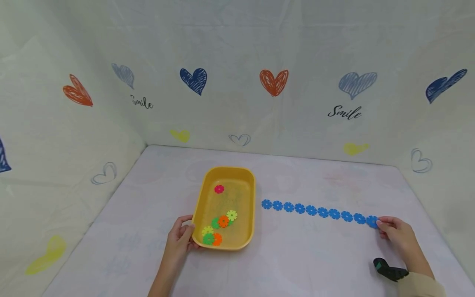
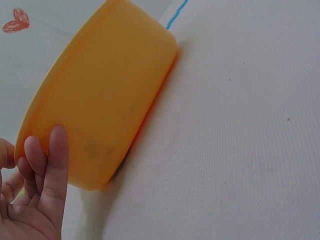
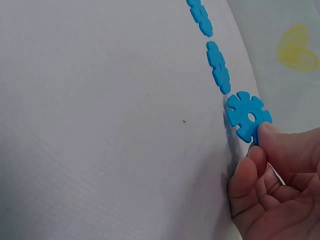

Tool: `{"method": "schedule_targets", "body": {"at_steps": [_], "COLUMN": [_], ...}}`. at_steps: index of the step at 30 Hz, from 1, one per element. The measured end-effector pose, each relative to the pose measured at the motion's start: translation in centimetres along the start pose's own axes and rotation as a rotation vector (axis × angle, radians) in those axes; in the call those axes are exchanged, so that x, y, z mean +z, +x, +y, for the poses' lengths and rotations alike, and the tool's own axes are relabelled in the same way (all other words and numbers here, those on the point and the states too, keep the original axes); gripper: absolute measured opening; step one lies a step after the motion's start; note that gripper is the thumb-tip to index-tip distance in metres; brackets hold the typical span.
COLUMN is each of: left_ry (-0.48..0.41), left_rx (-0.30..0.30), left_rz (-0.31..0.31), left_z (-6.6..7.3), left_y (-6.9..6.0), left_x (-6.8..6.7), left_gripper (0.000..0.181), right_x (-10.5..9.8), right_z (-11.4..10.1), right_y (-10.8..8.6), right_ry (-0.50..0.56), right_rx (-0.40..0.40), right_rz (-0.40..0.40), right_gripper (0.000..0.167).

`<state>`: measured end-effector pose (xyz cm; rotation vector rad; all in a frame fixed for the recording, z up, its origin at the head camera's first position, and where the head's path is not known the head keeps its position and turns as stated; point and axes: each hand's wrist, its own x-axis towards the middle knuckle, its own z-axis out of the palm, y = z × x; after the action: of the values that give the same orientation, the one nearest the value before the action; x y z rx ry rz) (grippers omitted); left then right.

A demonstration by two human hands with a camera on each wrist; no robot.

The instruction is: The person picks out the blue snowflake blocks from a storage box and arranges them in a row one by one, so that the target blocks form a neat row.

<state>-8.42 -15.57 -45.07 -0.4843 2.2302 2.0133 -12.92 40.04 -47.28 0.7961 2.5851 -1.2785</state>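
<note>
A yellow tray (image 1: 237,194) stands on the table, and my left hand (image 1: 179,236) grips its near left corner, thumb at the rim and fingers under the outer wall (image 2: 105,90). Inside lie several flower-shaped discs: a pink one (image 1: 219,189) towards the far end, with green, orange and yellow-green ones (image 1: 231,215) nearer. Blue flower discs (image 1: 311,210) form a line to the right of the tray. My right hand (image 1: 398,235) pinches the blue disc (image 3: 245,112) at the right end of that line; in the right wrist view this disc is tilted up from the table.
A black strap-like object (image 1: 389,271) is by the right wrist, at the sleeve's edge. The white table (image 1: 315,264) meets a pale cloth backdrop (image 1: 230,45) printed with hearts along its back and sides.
</note>
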Motion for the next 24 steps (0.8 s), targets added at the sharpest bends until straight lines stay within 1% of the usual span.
{"method": "schedule_targets", "body": {"at_steps": [4, 6, 10, 12, 16, 20, 24], "left_ry": [0.003, 0.0, -0.007, -0.01, -0.017, -0.013, -0.014], "left_rx": [-0.017, -0.017, -0.011, -0.009, -0.002, -0.004, 0.002], "left_rz": [0.014, 0.011, 0.006, 0.004, 0.002, 0.007, 0.002], "left_z": [0.11, 0.17, 0.26, 0.24, 0.19, 0.14, 0.11], "left_y": [-0.11, -0.16, -0.17, -0.19, -0.12, -0.15, -0.16], "left_x": [0.0, 0.0, 0.02, 0.1, 0.05, 0.02, 0.06], "left_gripper": [0.031, 0.031, 0.031, 0.031, 0.032, 0.032, 0.032], "right_x": [-0.38, -0.48, -0.54, -0.56, -0.47, -0.2, 0.01], "right_z": [0.04, -0.04, -0.31, -0.33, -0.55, -0.7, -0.86], "right_y": [0.47, 0.54, 0.49, 0.39, 0.49, 0.54, 0.49], "right_ry": [-0.023, -0.033, -0.044, -0.068, -0.095, -0.104, -0.139], "right_rx": [-0.012, -0.015, -0.004, -0.001, -0.017, -0.019, -0.021], "right_rz": [0.004, 0.008, 0.007, 0.013, 0.023, 0.043, 0.066], "right_gripper": [0.044, 0.044, 0.044, 0.043, 0.042, 0.039, 0.037]}}
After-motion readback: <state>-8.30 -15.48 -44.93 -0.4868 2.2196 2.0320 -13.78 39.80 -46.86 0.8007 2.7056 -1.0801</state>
